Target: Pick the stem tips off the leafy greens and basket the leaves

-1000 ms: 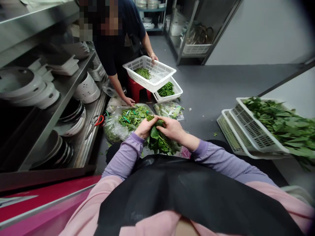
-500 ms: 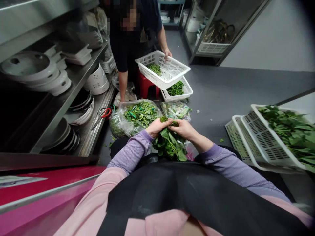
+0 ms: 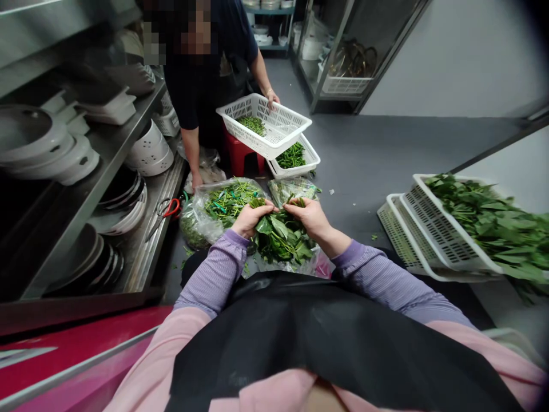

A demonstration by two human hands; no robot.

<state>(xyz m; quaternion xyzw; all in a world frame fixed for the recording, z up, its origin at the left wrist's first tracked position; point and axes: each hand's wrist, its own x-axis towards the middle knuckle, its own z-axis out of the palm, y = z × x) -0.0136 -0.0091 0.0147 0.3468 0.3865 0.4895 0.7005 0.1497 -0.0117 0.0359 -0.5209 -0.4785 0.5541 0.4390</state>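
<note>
My left hand (image 3: pixel 252 217) is closed on a bunch of leafy greens, with the cut stems poking up past the fingers. In my right hand (image 3: pixel 312 218) the fingers pinch more stems of the same leafy greens (image 3: pixel 283 237), whose leaves hang down between the two hands. Below them lies a clear plastic bag with a pink patch (image 3: pixel 322 266). Just beyond my left hand sits an open plastic bag of cut green stems (image 3: pixel 229 200). A smaller bag of greens (image 3: pixel 294 190) lies past my right hand.
Opposite me, a person holds a white basket (image 3: pixel 283 134) above another basket of green peppers (image 3: pixel 294 157), beside a red stool (image 3: pixel 240 157). Stacked baskets of leafy greens (image 3: pixel 480 214) stand right. Left are shelves of dishes (image 3: pixel 77 151) and red-handled scissors (image 3: pixel 165 213).
My hands have moved apart, so the bunch is now split between them; before, they met on it. The view has shifted slightly. The person opposite still holds the basket.
</note>
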